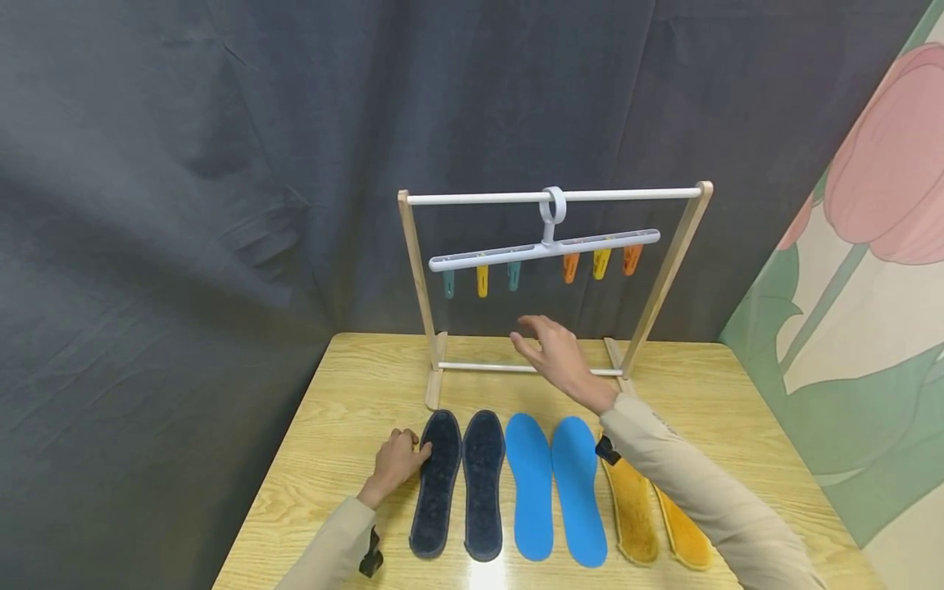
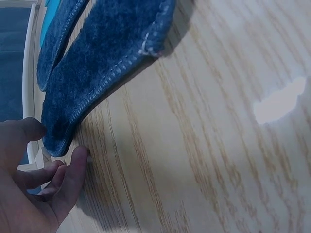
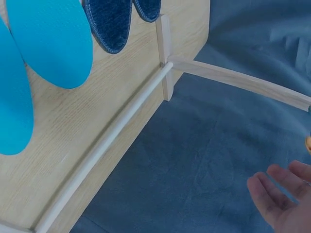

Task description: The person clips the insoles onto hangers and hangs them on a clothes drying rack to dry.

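My left hand (image 1: 398, 463) is at the outer edge of the leftmost dark fuzzy insole (image 1: 435, 492), near its far end. In the left wrist view the thumb (image 2: 31, 129) meets that insole's edge, and the other fingers stay apart from the thumb, beside the insole. Raised in front of the drying rack (image 1: 422, 287), my right hand (image 1: 560, 356) holds nothing, its fingers loosely bent. Above it, a white clip hanger (image 1: 546, 250) hangs tilted from the top bar, carrying several teal, yellow (image 1: 483, 281) and orange pegs.
A second dark insole (image 1: 483, 483), two blue insoles (image 1: 529, 483) (image 1: 578, 492) and two yellow fuzzy insoles (image 1: 633, 512) lie in a row on the wooden table (image 1: 354, 385). My right sleeve (image 1: 708, 492) partly covers the yellow pair. A dark curtain (image 1: 221, 205) stands behind.
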Tool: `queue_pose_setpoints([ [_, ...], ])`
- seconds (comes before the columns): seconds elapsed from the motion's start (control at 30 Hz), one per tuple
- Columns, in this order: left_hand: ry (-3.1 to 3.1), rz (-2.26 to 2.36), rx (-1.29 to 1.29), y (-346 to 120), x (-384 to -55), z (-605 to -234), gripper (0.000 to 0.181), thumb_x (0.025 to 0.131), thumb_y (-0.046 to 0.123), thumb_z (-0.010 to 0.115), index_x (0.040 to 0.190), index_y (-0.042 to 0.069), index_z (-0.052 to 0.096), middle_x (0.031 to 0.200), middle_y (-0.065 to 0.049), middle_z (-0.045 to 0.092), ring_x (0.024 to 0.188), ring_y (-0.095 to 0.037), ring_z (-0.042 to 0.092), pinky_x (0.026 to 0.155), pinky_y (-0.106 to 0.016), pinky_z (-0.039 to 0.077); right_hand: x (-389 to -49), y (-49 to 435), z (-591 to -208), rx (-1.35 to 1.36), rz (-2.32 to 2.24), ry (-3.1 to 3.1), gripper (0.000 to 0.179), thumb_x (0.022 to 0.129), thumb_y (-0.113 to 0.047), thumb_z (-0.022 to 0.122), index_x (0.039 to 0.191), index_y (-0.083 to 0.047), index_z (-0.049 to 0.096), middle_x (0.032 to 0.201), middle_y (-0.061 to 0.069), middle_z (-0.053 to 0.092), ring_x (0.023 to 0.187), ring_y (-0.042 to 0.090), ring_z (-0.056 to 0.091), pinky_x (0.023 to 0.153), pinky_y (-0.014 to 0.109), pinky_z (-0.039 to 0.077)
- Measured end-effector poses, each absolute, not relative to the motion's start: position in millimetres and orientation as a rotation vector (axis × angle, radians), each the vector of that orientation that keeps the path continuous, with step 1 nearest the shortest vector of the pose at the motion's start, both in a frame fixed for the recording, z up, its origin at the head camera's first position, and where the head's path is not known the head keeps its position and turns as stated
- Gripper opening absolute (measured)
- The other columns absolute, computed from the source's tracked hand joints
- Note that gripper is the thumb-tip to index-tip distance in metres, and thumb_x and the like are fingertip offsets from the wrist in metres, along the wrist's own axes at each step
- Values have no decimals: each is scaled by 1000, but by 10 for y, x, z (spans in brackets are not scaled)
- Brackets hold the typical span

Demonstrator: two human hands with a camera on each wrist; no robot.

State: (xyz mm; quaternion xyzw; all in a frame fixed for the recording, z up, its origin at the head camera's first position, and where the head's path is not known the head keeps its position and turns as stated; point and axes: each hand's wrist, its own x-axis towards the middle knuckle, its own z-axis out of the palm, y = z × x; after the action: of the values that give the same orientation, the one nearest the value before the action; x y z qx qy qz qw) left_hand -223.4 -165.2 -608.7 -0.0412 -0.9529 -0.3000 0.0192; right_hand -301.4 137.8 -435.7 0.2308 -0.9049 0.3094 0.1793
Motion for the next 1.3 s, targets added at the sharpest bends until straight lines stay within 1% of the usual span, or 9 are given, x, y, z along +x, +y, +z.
queue_pose_setpoints([
  [0.2, -2954, -925, -128, -1653, -2242, -6124, 34, 91, 24, 71, 97, -9, 65, 88, -18, 57, 57, -19, 49, 48, -33, 46, -3014, 1306, -4320, 667, 869, -2564, 45, 100, -33, 60, 131, 1, 60, 123, 19, 62, 111, 35, 60, 90, 47, 49],
  [0.57, -2956, -928, -127, -1638, -2229, -6105, 35, 90, 22, 72, 99, -11, 65, 90, -20, 57, 58, -20, 51, 49, -35, 48, -3015, 1152, -4288, 709, 938, -2559, 48, 100, -33, 60, 133, 1, 58, 126, 19, 60, 113, 37, 59, 91, 47, 49],
  [0.8, -2955, -929, -133, -1616, -2210, -6094, 35, 90, 21, 73, 99, -12, 64, 90, -20, 57, 60, -21, 52, 50, -35, 49, -3003, 1069, -4259, 710, 946, -2578, 49, 101, -36, 58, 137, -2, 56, 128, 16, 60, 109, 33, 61, 88, 46, 50],
  [0.9, -2947, -930, -128, -1607, -2212, -6091, 34, 89, 20, 75, 98, -12, 64, 89, -20, 57, 62, -23, 55, 53, -37, 51, -2999, 1040, -4246, 712, 957, -2579, 49, 101, -36, 58, 137, -3, 55, 129, 16, 60, 108, 32, 62, 86, 46, 51],
  [1.07, -2937, -950, -136, -1595, -2221, -6080, 36, 86, 18, 78, 99, -13, 64, 90, -21, 58, 68, -29, 60, 58, -42, 54, -2996, 998, -4235, 730, 960, -2564, 50, 100, -34, 60, 137, -1, 54, 129, 18, 60, 108, 33, 62, 86, 46, 51],
  [1.3, -2960, -951, -113, -1580, -2232, -6075, 37, 85, 16, 79, 100, -14, 63, 91, -21, 58, 72, -33, 61, 60, -44, 54, -2979, 939, -4202, 741, 967, -2564, 51, 101, -35, 59, 139, -1, 53, 131, 17, 60, 108, 32, 63, 85, 45, 52],
])
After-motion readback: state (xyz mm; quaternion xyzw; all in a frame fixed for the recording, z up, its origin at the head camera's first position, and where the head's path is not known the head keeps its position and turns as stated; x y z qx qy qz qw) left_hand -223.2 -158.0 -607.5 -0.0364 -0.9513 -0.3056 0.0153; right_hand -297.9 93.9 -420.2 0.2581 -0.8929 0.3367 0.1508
